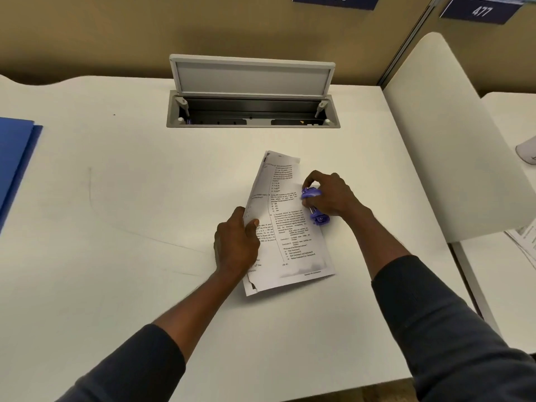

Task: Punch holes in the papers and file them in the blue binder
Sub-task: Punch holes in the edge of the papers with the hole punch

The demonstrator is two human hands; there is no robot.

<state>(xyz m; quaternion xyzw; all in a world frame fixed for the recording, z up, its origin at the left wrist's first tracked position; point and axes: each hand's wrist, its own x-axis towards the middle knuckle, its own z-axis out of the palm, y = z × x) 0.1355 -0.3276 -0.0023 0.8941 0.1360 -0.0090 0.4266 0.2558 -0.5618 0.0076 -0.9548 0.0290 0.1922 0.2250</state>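
Far left, blue binder (14, 161) lying flat at the edge of the surface (116, 198), half out of frame, well apart from the action. Wide bare stretch between it and the papers (285, 227), so plenty of room for a slide across later.

Centre now: left hand (236, 243) pressed down on the near-left edge of the papers, grip clenched lightly on that edge, thumb on top, pinning the stack flat at a slant. Bottom-left corner of the sheets torn and curled.

Just right: right hand (330, 198) wrapped over the purple hole punch (314, 206), grip grasping it, punch sitting at the papers' right long edge. Cannot tell whether the edge is fully seated in the slot.

Punching step in hand, by the look of it. Next move probably calls for a square edge in the slot and firm downward press.

Behind, open cable tray (252, 111), clear of the work. Right, white divider (452, 140) close beside the elbow, limited room there.
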